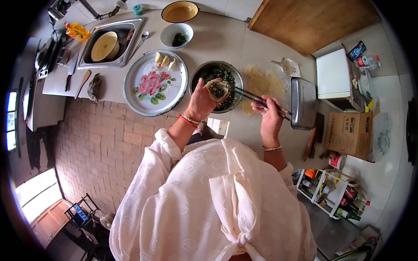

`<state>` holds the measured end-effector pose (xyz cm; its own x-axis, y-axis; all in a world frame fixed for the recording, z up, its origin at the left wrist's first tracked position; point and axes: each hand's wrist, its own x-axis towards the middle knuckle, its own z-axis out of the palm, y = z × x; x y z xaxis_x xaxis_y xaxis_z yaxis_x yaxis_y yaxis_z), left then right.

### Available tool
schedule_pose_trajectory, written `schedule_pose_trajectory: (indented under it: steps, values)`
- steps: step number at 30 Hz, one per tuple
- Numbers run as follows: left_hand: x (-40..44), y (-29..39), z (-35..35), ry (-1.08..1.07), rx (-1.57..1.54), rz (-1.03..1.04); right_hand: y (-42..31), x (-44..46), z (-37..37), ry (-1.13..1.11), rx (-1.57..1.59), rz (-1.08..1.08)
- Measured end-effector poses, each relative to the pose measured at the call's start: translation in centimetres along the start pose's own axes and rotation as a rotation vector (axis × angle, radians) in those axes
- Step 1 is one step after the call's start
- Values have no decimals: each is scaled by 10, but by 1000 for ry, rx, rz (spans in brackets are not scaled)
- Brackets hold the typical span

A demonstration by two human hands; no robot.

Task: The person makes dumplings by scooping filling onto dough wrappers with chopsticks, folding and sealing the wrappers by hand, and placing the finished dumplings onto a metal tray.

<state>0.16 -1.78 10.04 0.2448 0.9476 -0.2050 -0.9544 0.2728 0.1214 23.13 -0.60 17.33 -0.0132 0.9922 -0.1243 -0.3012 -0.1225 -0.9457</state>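
Observation:
My left hand [202, 102] holds a round dumpling wrapper [217, 89] with dark green filling on it, above the near part of a metal bowl [237, 74] of chopped green filling. In my right hand [270, 114] is a pair of dark chopsticks [250, 95], their tips at the filling on the wrapper. Left of the bowl, a large enamel tray [135, 65] with a red flower pattern carries 3 folded dumplings [165, 61] near its far rim. Right of the bowl lie several pale round wrappers [266, 81], overlapping on the counter.
Behind the tray are a white bowl [186, 31] with chopped greens and a yellow-lined basin [179, 11]. A sink [130, 43], knife [71, 71] and rag [93, 88] are at the left. A metal lidded box [303, 103] and a carton [349, 134] stand at the right.

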Motion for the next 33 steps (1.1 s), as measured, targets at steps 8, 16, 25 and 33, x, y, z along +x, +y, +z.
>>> schedule_pose_trajectory:
  steps: [8,16,25,33]
  values:
    - [0,5,-11,-17,6,42,-14,-13,8,-89,-214,-139]
    - [2,3,-15,6,50,63,-16,-21,26,-241,-394,-318]
    - [3,2,-20,8,35,78,-21,-23,32,-291,-457,-375]
    - [5,1,-21,9,48,75,-9,-22,32,-367,-515,-399]
